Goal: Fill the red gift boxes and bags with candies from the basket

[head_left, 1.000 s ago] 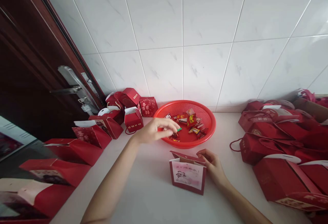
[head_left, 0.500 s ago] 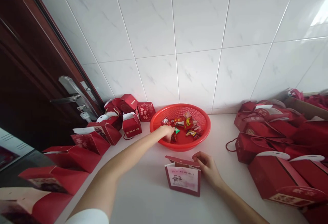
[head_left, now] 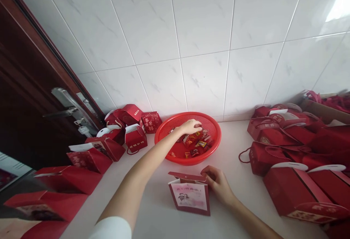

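Note:
My left hand (head_left: 191, 126) hovers over the far part of a red plastic basket (head_left: 188, 161), its fingers curled in. Whatever they hold, if anything, is hidden. Wrapped candies (head_left: 201, 144) lie in the basket below and beside that hand. In front of the basket, a small red gift box (head_left: 190, 197) stands upright on the table with its top partly open; a pink panel with a drawn couple faces me. My right hand (head_left: 217, 183) is closed at the box's upper right edge, thumb and fingers pinching the flap.
Several red boxes (head_left: 73, 180) line the left side, with a few more (head_left: 136, 138) by the wall. Closed red boxes (head_left: 298, 191) crowd the right of the white table (head_left: 147, 210), beside a cardboard carton (head_left: 314, 111). A tiled wall (head_left: 202, 78) and a dark door (head_left: 27, 67) bound the space.
My left hand has moved from the basket's near left to above its far middle. The green-wrapped candy is no longer visible. My right hand stays at the box; the view has shifted slightly.

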`<state>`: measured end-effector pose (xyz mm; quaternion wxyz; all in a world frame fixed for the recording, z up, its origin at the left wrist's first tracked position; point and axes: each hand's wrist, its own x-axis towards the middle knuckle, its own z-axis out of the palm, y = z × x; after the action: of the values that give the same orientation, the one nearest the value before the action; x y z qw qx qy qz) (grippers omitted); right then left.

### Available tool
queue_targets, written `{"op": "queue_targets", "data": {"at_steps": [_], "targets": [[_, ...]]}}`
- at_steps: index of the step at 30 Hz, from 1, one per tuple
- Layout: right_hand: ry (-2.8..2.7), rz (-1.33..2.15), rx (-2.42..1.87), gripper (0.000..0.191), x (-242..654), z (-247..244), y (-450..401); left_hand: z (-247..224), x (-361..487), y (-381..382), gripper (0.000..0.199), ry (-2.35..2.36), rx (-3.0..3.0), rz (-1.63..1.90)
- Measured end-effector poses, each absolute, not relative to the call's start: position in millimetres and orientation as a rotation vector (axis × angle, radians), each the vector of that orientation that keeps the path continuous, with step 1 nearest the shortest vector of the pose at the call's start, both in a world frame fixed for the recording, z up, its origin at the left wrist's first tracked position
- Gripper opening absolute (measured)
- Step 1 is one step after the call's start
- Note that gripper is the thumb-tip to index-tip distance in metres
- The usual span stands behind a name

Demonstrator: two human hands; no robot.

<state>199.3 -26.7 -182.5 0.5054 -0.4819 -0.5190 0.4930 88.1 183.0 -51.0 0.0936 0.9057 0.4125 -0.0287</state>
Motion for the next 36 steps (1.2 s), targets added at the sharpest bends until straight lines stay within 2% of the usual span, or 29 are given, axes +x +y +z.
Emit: {"op": "queue_targets", "data": {"at_steps": [3, 6, 9, 15, 17, 21, 28, 30, 36], "targets": [[-1.256, 1.183, -1.156, 0.018, 199.0, -183.4, -26.3, -55.3, 112.2, 178.7, 0.044, 1.122, 2.714, -0.200], [-1.260, 1.173, -1.152, 0.017, 198.4, -185.7, -25.6, -57.3, 121.4, 175.3, 0.034, 1.100, 2.740, -0.327], [-1.268, 1.174, -1.156, 0.019, 198.1, -188.3, -24.9, -52.1, 112.8, 179.0, 0.021, 1.163, 2.752, -0.433], [-1.276, 1.198, -1.161, 0.020, 197.3, -191.1, -24.2, -31.4, 81.0, 183.4, 0.016, 1.233, 2.719, -0.520], [-1.281, 1.205, -1.160, 0.020, 197.4, -191.6, -24.3, -31.0, 82.6, 174.3, 0.021, 1.107, 2.741, -0.450], [-1.300, 1.169, -1.176, 0.022, 198.3, -191.0, -25.2, -47.7, 106.9, 147.8, 0.053, 0.819, 2.768, -0.351], [-1.297, 1.151, -1.176, 0.020, 198.1, -187.4, -26.1, -71.8, 123.3, 148.5, 0.029, 0.845, 2.731, -0.384], [-1.298, 1.158, -1.179, 0.019, 198.1, -188.1, -25.7, -68.4, 113.3, 160.8, 0.032, 0.925, 2.705, -0.329], [-1.322, 1.148, -1.180, 0.019, 198.7, -189.6, -24.9, -57.1, 69.7, 192.3, 0.058, 1.106, 2.558, -0.064]]}}
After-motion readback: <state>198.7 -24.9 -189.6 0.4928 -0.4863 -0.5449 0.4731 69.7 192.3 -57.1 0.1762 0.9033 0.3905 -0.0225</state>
